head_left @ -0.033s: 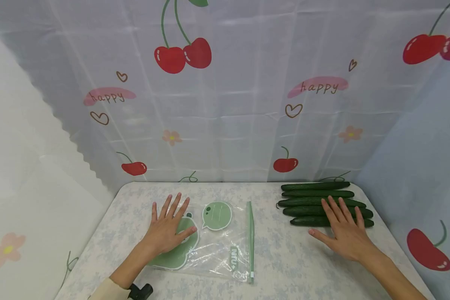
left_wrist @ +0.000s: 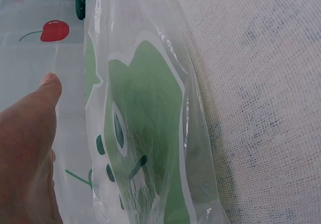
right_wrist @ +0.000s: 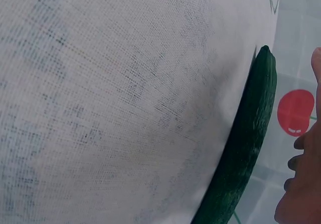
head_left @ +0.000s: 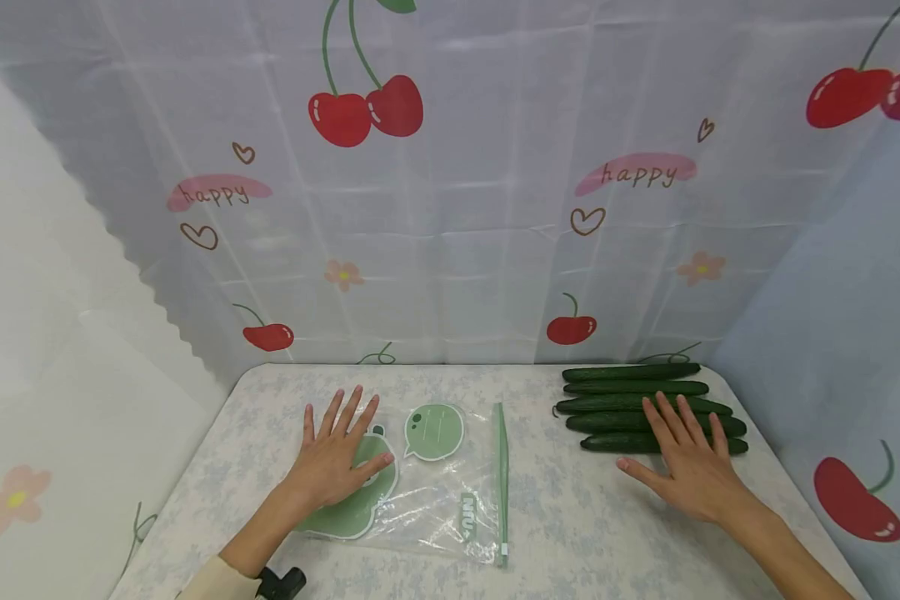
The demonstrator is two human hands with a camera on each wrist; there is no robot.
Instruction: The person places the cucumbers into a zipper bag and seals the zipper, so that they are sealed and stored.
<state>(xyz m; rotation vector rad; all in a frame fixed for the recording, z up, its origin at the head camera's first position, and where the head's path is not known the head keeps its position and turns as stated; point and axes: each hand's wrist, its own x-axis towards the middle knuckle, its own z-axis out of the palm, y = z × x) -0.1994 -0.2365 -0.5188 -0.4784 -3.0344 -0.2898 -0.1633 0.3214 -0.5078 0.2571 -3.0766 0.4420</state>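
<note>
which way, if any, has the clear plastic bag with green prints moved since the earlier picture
No; in the head view, the bag keeps its place against the white, blue-mottled tabletop's far edge.

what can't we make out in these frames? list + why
Head: part of the clear bag's big green print, behind the left hand.
Head: parts of the lower cucumbers, behind the right hand.
Head: rest of the black object, cut off by the bottom edge.
Left wrist: most of that hand, cut off by the left edge.
Right wrist: one end of the nearest cucumber, cut off by the bottom edge.
</note>
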